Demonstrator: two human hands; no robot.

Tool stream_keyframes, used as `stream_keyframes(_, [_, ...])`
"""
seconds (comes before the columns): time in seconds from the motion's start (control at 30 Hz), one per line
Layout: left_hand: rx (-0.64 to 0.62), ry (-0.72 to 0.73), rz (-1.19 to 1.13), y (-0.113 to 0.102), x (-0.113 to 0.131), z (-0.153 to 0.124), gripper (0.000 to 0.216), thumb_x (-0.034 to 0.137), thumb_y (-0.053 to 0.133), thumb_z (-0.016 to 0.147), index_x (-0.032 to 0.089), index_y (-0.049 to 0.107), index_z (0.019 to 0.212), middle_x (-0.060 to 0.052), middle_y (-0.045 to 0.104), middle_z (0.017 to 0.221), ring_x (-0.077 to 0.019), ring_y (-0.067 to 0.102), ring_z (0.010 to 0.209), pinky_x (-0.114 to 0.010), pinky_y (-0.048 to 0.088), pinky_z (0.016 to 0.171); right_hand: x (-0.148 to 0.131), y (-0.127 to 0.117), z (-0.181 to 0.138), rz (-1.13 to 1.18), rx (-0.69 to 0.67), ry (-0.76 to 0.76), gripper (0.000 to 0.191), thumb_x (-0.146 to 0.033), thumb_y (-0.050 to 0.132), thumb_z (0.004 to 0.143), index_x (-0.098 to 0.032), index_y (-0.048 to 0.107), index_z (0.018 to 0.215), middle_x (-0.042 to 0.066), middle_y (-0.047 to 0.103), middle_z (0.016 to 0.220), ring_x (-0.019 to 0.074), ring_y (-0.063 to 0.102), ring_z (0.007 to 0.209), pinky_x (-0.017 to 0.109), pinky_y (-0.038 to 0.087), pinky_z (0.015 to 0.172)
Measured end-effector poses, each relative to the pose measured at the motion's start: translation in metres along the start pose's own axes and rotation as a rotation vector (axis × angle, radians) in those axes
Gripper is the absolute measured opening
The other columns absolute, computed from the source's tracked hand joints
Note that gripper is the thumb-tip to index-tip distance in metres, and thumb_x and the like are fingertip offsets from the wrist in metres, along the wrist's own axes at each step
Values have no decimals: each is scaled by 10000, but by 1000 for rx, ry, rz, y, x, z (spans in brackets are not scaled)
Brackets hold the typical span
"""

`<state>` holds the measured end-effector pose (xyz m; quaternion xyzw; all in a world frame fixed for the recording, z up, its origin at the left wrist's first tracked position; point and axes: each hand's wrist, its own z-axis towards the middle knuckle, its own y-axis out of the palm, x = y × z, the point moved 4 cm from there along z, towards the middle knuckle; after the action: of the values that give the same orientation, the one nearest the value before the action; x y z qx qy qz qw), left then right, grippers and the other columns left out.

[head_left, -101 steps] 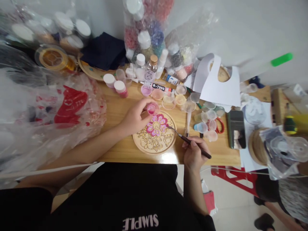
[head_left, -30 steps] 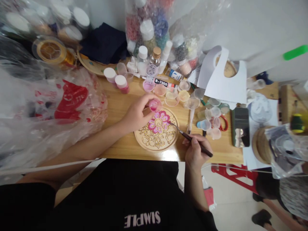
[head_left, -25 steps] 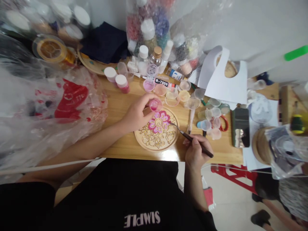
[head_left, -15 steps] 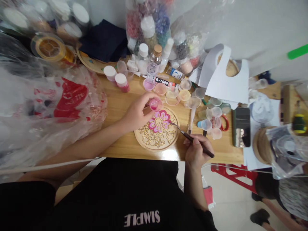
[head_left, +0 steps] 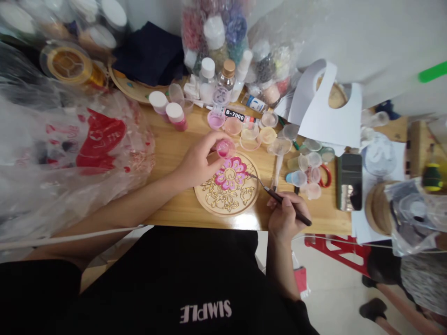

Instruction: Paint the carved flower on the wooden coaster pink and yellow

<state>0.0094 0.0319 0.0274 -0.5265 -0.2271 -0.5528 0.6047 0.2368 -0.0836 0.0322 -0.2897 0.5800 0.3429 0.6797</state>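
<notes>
A round wooden board [head_left: 223, 207] lies on the table, with raised gold outlines and a pink and magenta flower [head_left: 230, 174] in its upper part. My left hand [head_left: 200, 160] is closed around a small clear cup [head_left: 226, 149] with pink contents, held over the board's upper left edge. Between the fingers of my right hand [head_left: 288, 216] is the dark handle of a thin metal palette knife [head_left: 279, 197]. Its narrow tip reaches the flower's right petals; whether it touches them I cannot tell.
Small plastic cups [head_left: 249, 131] of several colours stand behind and right of the board. Two pink-toned jars [head_left: 177, 116] and a B-7000 glue tube [head_left: 235, 115] lie farther back. A phone [head_left: 350, 181] rests at right, and a plastic bag [head_left: 101, 139] covers the left. Another person's legs [head_left: 398, 298] show lower right.
The whole view has shifted slightly upward. Both hands keep their holds, and the knife tip stays by the flower's right side with hardly any movement.
</notes>
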Motion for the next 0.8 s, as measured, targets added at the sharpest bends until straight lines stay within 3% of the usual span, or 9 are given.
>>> stream_keyframes(0.2, [14,38,-18,0,0,0,389,52,670,838,198,596,1191,-65,723,1158,-211,705,1072,-358,570,958,2,0,0,29,0,12,92,-231,707,796,-203,725,709,-35,633,606,107,552,460,240,397,448])
stream_keyframes(0.8, [-3,-9,-39,1,-5,1,370,65,654,829,206,595,1165,-77,736,1174,-214,722,1079,-372,603,943,7,-2,-2,-97,-28,-16,199,-380,742,827,-198,731,747,-29,619,567,139,570,488,275,452,498])
